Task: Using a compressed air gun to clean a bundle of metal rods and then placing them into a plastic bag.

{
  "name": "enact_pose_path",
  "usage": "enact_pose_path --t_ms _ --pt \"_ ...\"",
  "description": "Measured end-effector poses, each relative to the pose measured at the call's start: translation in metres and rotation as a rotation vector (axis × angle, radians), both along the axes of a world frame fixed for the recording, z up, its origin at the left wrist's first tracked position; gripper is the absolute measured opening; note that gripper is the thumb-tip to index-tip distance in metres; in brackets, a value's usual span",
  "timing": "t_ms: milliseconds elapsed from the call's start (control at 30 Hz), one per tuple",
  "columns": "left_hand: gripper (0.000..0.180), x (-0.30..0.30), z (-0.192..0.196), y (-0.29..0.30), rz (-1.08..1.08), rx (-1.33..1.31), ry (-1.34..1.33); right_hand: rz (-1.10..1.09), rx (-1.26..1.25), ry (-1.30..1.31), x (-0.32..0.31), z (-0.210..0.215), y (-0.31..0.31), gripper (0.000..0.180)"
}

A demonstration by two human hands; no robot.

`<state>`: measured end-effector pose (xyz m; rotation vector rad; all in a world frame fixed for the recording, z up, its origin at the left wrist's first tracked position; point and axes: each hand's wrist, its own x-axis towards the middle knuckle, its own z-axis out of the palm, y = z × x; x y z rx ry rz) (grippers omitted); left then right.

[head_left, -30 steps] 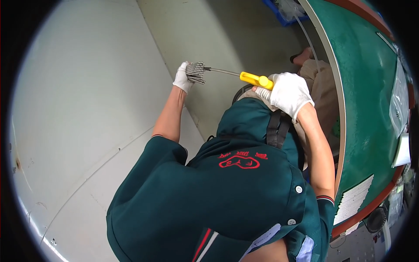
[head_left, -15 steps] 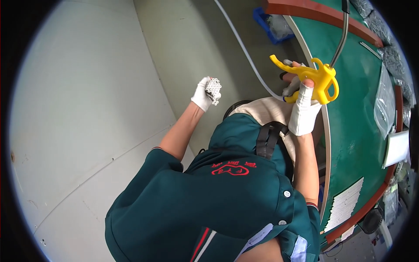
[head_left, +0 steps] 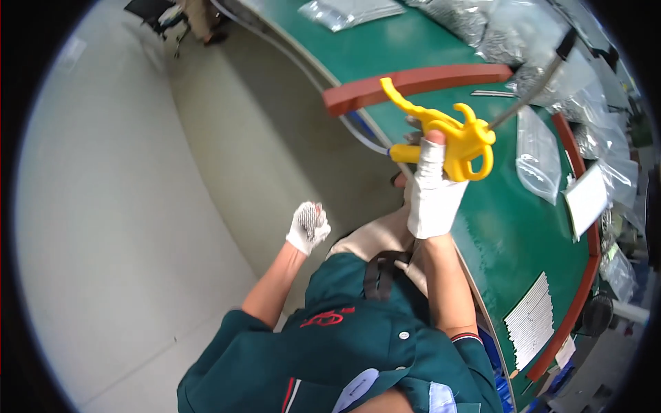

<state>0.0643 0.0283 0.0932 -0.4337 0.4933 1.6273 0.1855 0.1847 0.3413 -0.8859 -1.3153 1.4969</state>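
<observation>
My left hand, in a white fingerless glove, is closed round a bundle of thin metal tubes, seen end-on. It is held out over the floor, away from the bench. My right hand, gloved alike, grips a yellow air blow gun above the bench edge. The gun's lever stands away from its body, and its long metal nozzle points to the upper right. A pale hose runs from the handle. The fingers of my right hand are partly hidden behind the gun.
On the green bench lie a row of tubes, a clear plastic bag and a white box. Red-brown rails border the work area. Bags of metal parts lie beyond. A chair and a person's legs are at the far left.
The view has swung, bringing more of the bench and the far floor in. Both hands still hold their things. The tube ends now face me less squarely, and the nozzle slants more to the right.
</observation>
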Motion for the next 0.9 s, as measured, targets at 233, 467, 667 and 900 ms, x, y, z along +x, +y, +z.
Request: enact_pose_path --t_ms 233,467,667,900 --pt "0.03 0.034 -0.018 0.023 -0.002 0.107 0.092 -0.156 0.483 -0.207 -0.018 -0.05 0.027 0.029" --pt "0.031 0.047 -0.023 0.05 -0.05 0.022 0.257 -0.183 0.673 -0.547 -0.032 -0.079 0.065 0.042" --pt "0.033 0.033 -0.017 0.05 -0.026 -0.034 0.203 -0.151 0.658 -0.497 -0.033 -0.059 0.054 0.032" --pt "0.03 0.04 -0.029 0.06 0.019 -0.011 0.201 -0.317 0.915 -0.51 -0.038 -0.091 0.066 0.034"
